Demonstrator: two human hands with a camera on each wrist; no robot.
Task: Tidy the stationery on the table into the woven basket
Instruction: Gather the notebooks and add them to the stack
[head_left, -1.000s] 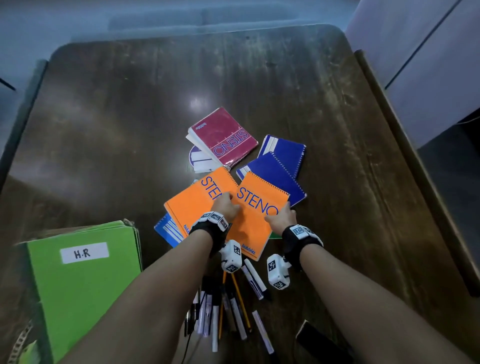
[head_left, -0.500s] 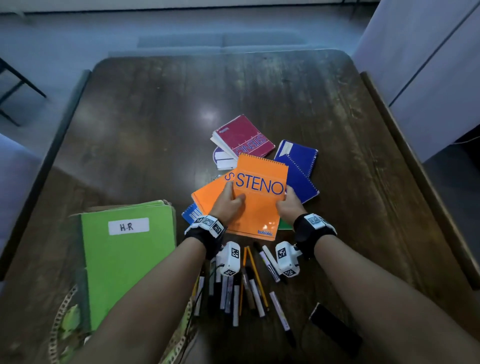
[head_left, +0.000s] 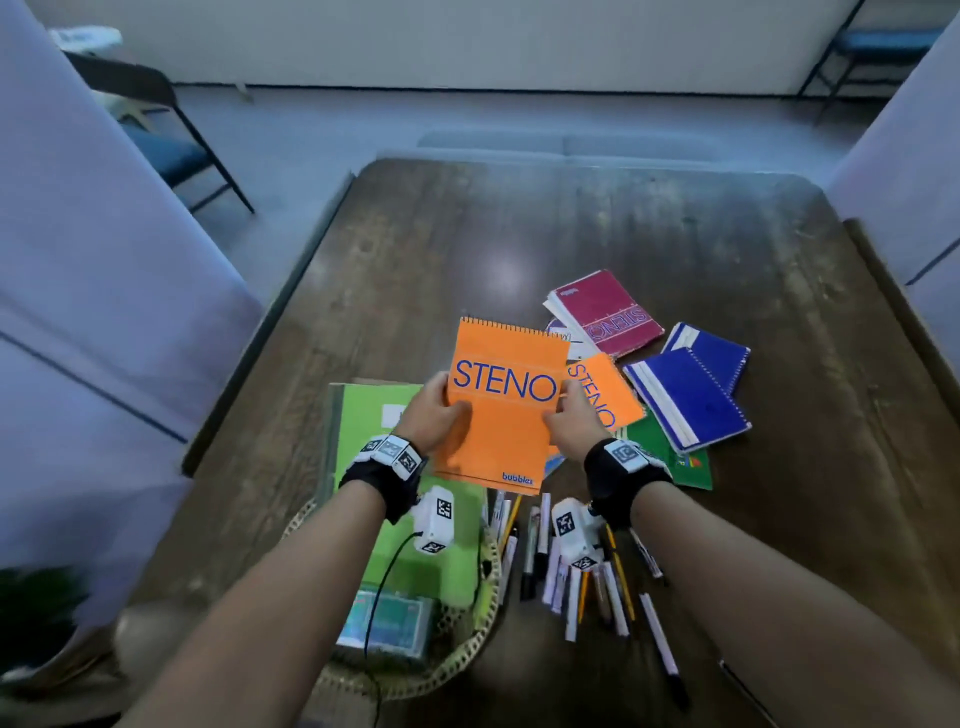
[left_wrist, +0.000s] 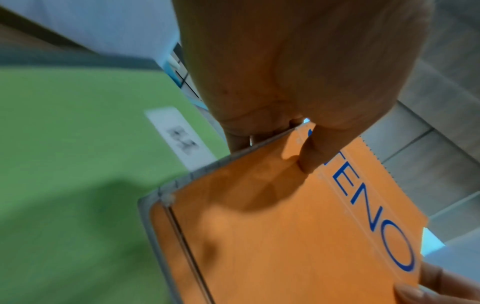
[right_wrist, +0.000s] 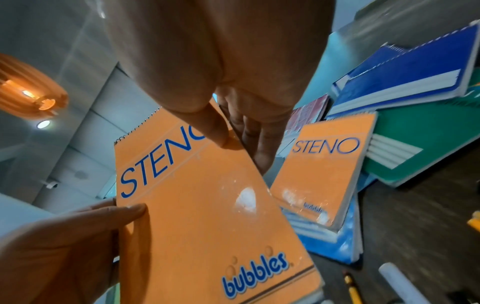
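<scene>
A dark wooden table (head_left: 597, 234) held a woven basket (head_left: 467, 660) at its near left, with a green folder (head_left: 363, 415) inside. Above the folder, an orange STENO notebook (head_left: 504, 415) was held in the air, the left hand (head_left: 434, 418) pinching its left edge and the right hand (head_left: 574, 423) pinching its right edge. Loose pens (head_left: 613, 587) lay beside the basket.

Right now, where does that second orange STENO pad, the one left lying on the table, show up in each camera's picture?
Head: second orange STENO pad, centre-right, just right of the right hand.
Left wrist: not in view.
Right wrist: centre-right, lying on the notebook pile.
Shared landmark: the held orange pad, gripped by both hands in all three views.
</scene>
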